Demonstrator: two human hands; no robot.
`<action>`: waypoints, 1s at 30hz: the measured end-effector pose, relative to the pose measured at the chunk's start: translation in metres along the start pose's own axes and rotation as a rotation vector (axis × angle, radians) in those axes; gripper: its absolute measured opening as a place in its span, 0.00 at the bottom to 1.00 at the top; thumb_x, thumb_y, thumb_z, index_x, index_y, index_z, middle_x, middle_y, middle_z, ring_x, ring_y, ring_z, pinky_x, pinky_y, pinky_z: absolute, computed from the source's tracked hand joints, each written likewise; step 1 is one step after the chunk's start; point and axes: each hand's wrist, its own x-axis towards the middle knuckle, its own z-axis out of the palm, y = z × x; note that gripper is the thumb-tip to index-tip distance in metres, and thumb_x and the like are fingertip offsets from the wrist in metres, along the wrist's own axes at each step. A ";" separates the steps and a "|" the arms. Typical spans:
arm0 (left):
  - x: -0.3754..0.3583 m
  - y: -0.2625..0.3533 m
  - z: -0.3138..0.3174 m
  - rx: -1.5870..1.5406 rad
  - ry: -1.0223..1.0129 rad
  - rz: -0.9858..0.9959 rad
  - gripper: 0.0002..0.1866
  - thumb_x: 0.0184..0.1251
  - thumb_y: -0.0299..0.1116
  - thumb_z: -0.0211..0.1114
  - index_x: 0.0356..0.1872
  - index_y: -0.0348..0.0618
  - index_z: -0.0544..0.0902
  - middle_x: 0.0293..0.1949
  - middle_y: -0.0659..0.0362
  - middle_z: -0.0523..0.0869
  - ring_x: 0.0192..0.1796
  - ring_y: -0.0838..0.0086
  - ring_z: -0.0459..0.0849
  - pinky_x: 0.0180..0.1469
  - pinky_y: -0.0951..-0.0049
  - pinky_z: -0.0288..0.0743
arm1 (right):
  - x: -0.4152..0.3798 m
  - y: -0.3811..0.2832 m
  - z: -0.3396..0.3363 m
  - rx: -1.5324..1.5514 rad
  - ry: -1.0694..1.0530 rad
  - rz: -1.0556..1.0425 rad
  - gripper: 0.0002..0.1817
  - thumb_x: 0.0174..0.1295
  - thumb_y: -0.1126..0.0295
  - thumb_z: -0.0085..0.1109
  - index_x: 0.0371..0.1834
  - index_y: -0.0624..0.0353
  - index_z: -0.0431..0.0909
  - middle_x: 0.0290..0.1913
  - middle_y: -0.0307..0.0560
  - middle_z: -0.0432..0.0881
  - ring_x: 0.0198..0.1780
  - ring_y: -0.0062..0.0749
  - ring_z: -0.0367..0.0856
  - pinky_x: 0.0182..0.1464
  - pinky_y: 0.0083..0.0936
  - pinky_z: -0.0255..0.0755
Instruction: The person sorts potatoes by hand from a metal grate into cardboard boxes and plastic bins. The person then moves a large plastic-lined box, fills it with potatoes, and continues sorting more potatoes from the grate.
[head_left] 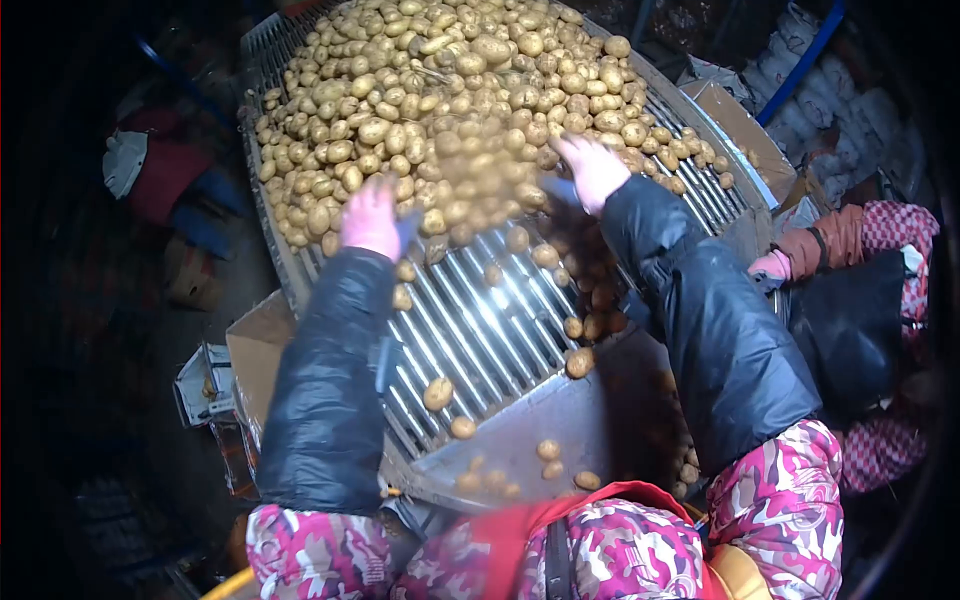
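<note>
A large heap of potatoes (380,110) covers the far part of a metal roller table (460,310). My left hand (374,218), in a pink and dark glove, is at the heap's near left edge with its fingers spread forward. Further right, my right hand (590,174), gloved alike, reaches over the heap with fingers apart. Neither hand visibly grips a potato. Between them the potatoes are blurred by motion. Several loose potatoes lie on the near rollers and on the smooth metal plate (510,435) below.
At the right edge is another person's arm (820,245) with a pink glove. Another person in dark red (170,180) stands at the left. Cardboard boxes flank the table (262,345), (740,135). White sacks (840,110) are piled at the upper right.
</note>
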 end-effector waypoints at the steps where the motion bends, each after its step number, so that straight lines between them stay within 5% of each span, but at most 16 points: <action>1: 0.020 -0.016 0.003 -0.062 -0.018 -0.029 0.41 0.72 0.59 0.65 0.78 0.46 0.69 0.74 0.43 0.74 0.78 0.51 0.68 0.80 0.53 0.61 | 0.023 0.001 0.002 0.012 0.036 -0.017 0.39 0.66 0.40 0.63 0.74 0.51 0.71 0.70 0.53 0.76 0.70 0.51 0.75 0.72 0.55 0.64; 4: 0.070 -0.044 0.018 -0.134 0.009 0.003 0.43 0.72 0.63 0.62 0.78 0.43 0.69 0.75 0.40 0.72 0.79 0.48 0.67 0.80 0.55 0.61 | 0.090 0.000 0.023 0.015 0.136 -0.097 0.40 0.67 0.37 0.61 0.74 0.51 0.71 0.70 0.54 0.77 0.72 0.52 0.73 0.72 0.56 0.65; 6: 0.094 -0.038 0.021 -0.162 -0.072 -0.043 0.45 0.71 0.65 0.62 0.78 0.42 0.68 0.74 0.38 0.73 0.77 0.47 0.70 0.79 0.54 0.62 | 0.125 -0.019 0.018 -0.094 -0.038 -0.099 0.42 0.68 0.34 0.58 0.75 0.54 0.71 0.68 0.58 0.80 0.72 0.56 0.74 0.73 0.54 0.65; 9: 0.137 -0.036 0.036 -0.176 -0.162 -0.158 0.44 0.73 0.72 0.52 0.77 0.48 0.72 0.71 0.39 0.78 0.74 0.44 0.75 0.77 0.56 0.65 | 0.168 -0.033 0.044 -0.373 -0.016 -0.098 0.45 0.66 0.26 0.52 0.74 0.48 0.74 0.59 0.54 0.87 0.70 0.52 0.77 0.74 0.58 0.64; 10: 0.148 -0.036 0.043 -0.197 -0.230 -0.196 0.44 0.73 0.74 0.49 0.77 0.50 0.72 0.71 0.41 0.78 0.74 0.44 0.75 0.77 0.57 0.65 | 0.186 -0.034 0.046 -0.303 -0.087 -0.075 0.44 0.64 0.24 0.51 0.68 0.48 0.79 0.56 0.52 0.88 0.64 0.52 0.82 0.68 0.55 0.71; 12: 0.163 -0.027 0.041 -0.157 -0.325 -0.292 0.46 0.68 0.80 0.45 0.76 0.61 0.73 0.73 0.46 0.78 0.77 0.42 0.70 0.78 0.33 0.50 | 0.223 -0.032 0.057 -0.167 -0.273 0.012 0.47 0.64 0.21 0.44 0.73 0.45 0.76 0.62 0.51 0.87 0.69 0.47 0.80 0.73 0.49 0.68; 14: 0.167 -0.022 0.046 -0.063 -0.259 -0.308 0.46 0.66 0.81 0.45 0.76 0.64 0.74 0.73 0.48 0.78 0.79 0.41 0.66 0.75 0.23 0.44 | 0.214 -0.028 0.055 -0.054 -0.084 -0.111 0.34 0.66 0.34 0.56 0.65 0.44 0.82 0.53 0.55 0.89 0.52 0.57 0.87 0.58 0.50 0.77; 15: 0.169 -0.026 0.049 -0.115 -0.215 -0.284 0.45 0.66 0.81 0.44 0.76 0.66 0.73 0.73 0.48 0.78 0.79 0.38 0.64 0.73 0.20 0.44 | 0.215 -0.034 0.055 -0.149 -0.105 -0.044 0.39 0.61 0.28 0.55 0.65 0.43 0.82 0.55 0.57 0.88 0.54 0.54 0.86 0.58 0.48 0.77; 18: 0.165 -0.041 0.063 -0.454 -0.240 -0.173 0.34 0.76 0.62 0.55 0.71 0.49 0.79 0.67 0.55 0.83 0.71 0.65 0.75 0.74 0.62 0.61 | 0.213 -0.044 0.025 -0.316 -0.358 -0.070 0.36 0.66 0.31 0.52 0.67 0.42 0.81 0.54 0.57 0.88 0.54 0.53 0.87 0.57 0.48 0.78; 19: 0.164 -0.049 0.072 -0.627 -0.264 -0.100 0.30 0.79 0.55 0.58 0.69 0.44 0.81 0.66 0.57 0.84 0.67 0.73 0.78 0.72 0.75 0.65 | 0.222 -0.019 0.053 -0.254 -0.267 -0.288 0.41 0.66 0.28 0.50 0.71 0.46 0.77 0.55 0.58 0.89 0.56 0.52 0.87 0.60 0.44 0.77; 20: 0.152 -0.036 0.056 -0.671 -0.329 -0.154 0.37 0.76 0.68 0.51 0.71 0.52 0.79 0.65 0.51 0.85 0.66 0.54 0.82 0.71 0.64 0.69 | 0.215 -0.023 0.053 -0.247 -0.336 -0.229 0.42 0.65 0.26 0.50 0.71 0.45 0.78 0.57 0.55 0.88 0.59 0.51 0.86 0.62 0.44 0.77; 24: 0.115 0.001 0.051 -0.818 -0.524 0.148 0.39 0.74 0.69 0.52 0.71 0.49 0.79 0.68 0.51 0.82 0.70 0.56 0.79 0.74 0.63 0.67 | 0.163 -0.046 0.039 -0.103 -0.505 -0.050 0.39 0.61 0.28 0.57 0.68 0.40 0.82 0.66 0.48 0.84 0.67 0.50 0.81 0.69 0.47 0.72; 26: 0.082 0.020 0.067 -0.562 -0.450 0.097 0.34 0.76 0.62 0.58 0.69 0.46 0.80 0.67 0.44 0.82 0.69 0.53 0.80 0.72 0.63 0.70 | 0.131 -0.032 0.045 -0.118 -0.478 -0.107 0.38 0.60 0.29 0.59 0.69 0.37 0.81 0.67 0.47 0.83 0.68 0.52 0.79 0.71 0.49 0.69; 30: 0.026 0.084 0.013 -0.360 -0.575 0.045 0.40 0.69 0.70 0.59 0.71 0.52 0.79 0.69 0.40 0.78 0.71 0.44 0.77 0.72 0.53 0.71 | 0.065 -0.020 0.029 -0.174 -0.501 -0.160 0.29 0.64 0.36 0.61 0.61 0.39 0.83 0.68 0.40 0.80 0.71 0.52 0.74 0.68 0.55 0.69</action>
